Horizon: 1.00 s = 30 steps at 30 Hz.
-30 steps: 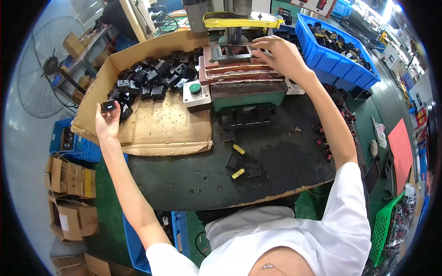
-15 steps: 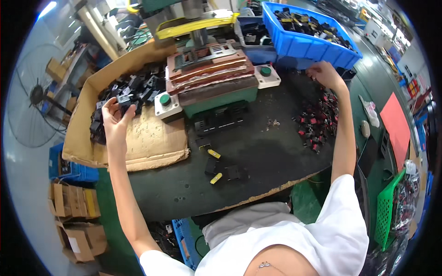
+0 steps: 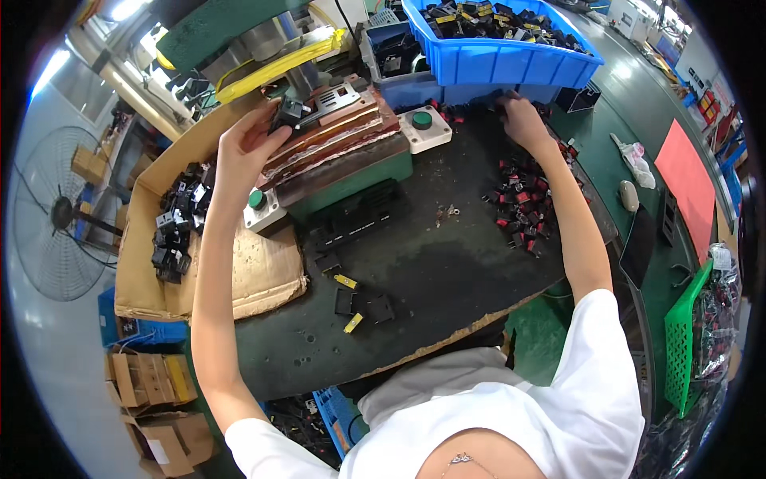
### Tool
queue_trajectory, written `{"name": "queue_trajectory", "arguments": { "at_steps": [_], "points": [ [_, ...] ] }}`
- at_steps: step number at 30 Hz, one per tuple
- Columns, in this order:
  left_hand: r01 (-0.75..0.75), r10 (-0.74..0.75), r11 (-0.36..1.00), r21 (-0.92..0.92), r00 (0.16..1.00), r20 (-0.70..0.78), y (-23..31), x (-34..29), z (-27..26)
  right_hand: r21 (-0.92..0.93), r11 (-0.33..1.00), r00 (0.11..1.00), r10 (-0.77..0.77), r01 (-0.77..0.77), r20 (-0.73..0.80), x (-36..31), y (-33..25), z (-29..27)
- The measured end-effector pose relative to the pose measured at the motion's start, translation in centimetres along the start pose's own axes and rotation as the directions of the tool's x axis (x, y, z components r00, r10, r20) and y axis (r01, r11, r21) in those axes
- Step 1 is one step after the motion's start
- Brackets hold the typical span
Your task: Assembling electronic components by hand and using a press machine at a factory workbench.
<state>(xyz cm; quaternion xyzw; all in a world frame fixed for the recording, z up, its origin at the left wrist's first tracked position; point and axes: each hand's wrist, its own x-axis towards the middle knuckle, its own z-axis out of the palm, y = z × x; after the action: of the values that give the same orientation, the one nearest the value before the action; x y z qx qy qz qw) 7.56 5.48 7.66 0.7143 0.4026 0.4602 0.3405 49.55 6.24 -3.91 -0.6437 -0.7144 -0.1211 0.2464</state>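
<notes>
My left hand (image 3: 246, 150) is closed on a small black plastic housing (image 3: 290, 112). It holds the piece at the left side of the press bed (image 3: 339, 142), beside the slotted metal fixture (image 3: 337, 97) on top. Over at the right, my right hand (image 3: 525, 126) reaches to the tabletop just below the blue bin. Its fingers are bent together around something dark and too small to name. Under that forearm lies a pile of small black and red parts (image 3: 523, 199).
A cardboard tray (image 3: 267, 271) with black housings stands at the left. Green push buttons (image 3: 421, 120) flank the press. The blue bin (image 3: 511, 65) holds black and yellow parts. Loose black and yellow pieces (image 3: 345, 282) lie near the table's front edge (image 3: 455, 337).
My left hand has carried the black housing from the cardboard tray up and right to the press bed. My right hand stays near the blue bin. The whole view has tilted and shifted.
</notes>
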Motion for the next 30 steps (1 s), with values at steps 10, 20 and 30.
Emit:
{"name": "queue_trajectory", "arguments": {
  "at_steps": [10, 20, 30],
  "points": [
    [-0.198, 0.161, 0.909, 0.366, 0.978, 0.129, -2.1, 2.6, 0.0, 0.047, 0.998, 0.999, 0.027, -0.029, 0.047, 0.4, -0.5, 0.1],
    [-0.364, 0.327, 0.77, 0.524, 0.93, 0.167, -2.6, 3.9, 0.9, 0.096, 0.991, 0.996, 0.093, -0.093, 0.0, -0.2, -2.8, -1.8],
    [-0.421, 0.266, 0.639, 0.644, 0.906, 0.329, -3.1, 4.8, -0.3, 0.235, 0.972, 1.0, 0.01, -0.01, 0.002, 0.2, -3.3, -1.9]
  ]
}}
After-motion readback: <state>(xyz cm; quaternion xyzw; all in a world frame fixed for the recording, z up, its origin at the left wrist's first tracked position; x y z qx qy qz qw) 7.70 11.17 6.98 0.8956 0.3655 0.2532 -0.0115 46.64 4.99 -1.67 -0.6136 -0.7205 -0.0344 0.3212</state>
